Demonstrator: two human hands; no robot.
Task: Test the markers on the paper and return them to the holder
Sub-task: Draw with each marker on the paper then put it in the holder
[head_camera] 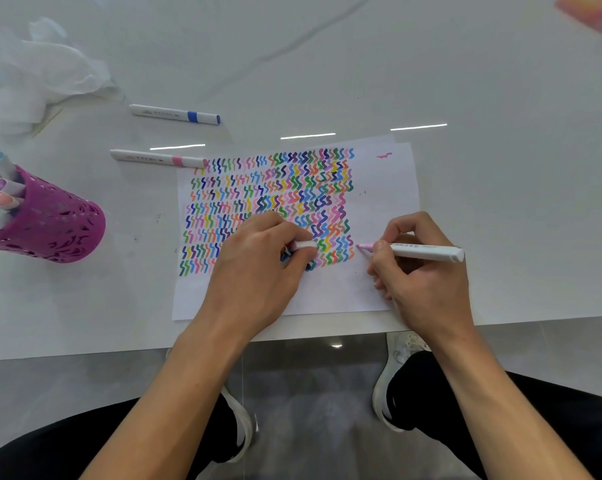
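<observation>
Pink-tipped white marker (pixel 427 252) pinched in right hand (pixel 427 282), tip on squiggle-covered paper (pixel 379 188); left hand (pixel 254 258) grips white cap (pixel 304 244)

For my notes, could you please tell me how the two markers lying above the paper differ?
The blue-banded marker lies farther away, clear of the paper. The pink-banded marker lies nearer, its end reaching the paper's edge. Both are white-bodied and lie flat.

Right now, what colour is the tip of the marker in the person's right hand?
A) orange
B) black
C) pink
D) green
C: the marker gripped by the right hand ends in a pale pink tip at the paper; the left hand holds a white cap.
</observation>
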